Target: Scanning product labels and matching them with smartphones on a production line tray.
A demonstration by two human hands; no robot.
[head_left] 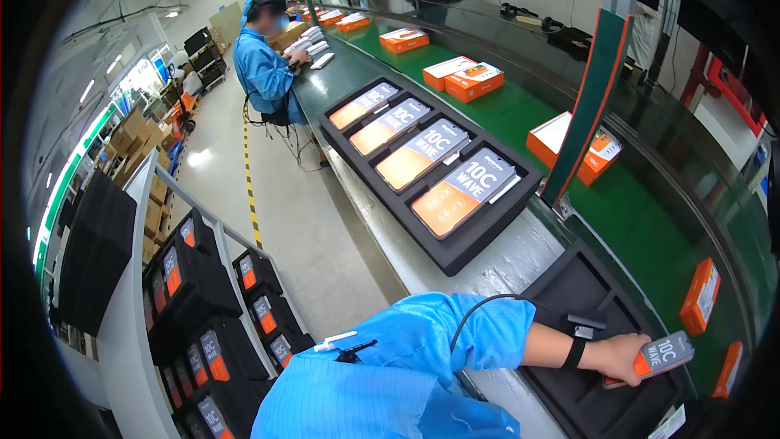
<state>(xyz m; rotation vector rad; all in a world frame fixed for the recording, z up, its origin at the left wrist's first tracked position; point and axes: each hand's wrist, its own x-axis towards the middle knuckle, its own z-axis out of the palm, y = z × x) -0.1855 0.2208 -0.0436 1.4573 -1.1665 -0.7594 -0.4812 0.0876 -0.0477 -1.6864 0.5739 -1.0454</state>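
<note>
My left hand (624, 359) is closed around a smartphone (670, 353) with a grey and orange front, above a black foam tray (569, 276) with moulded compartments at the lower right. A black strap (575, 352) with a dark module and a cable sits on that wrist. Further up the bench, a second black foam tray (455, 264) carries several similar phones (463, 193), face up in separate slots. Part of a blue sleeve fills the lower middle, and my right hand is out of sight.
Orange and white boxes (475, 81) lie along the green conveyor belt (520, 102). A metal post (589, 106) rises beside the bench. On the left, a rack (244, 244) holds stacked trays of phones. A person in blue (264, 73) works further along the bench.
</note>
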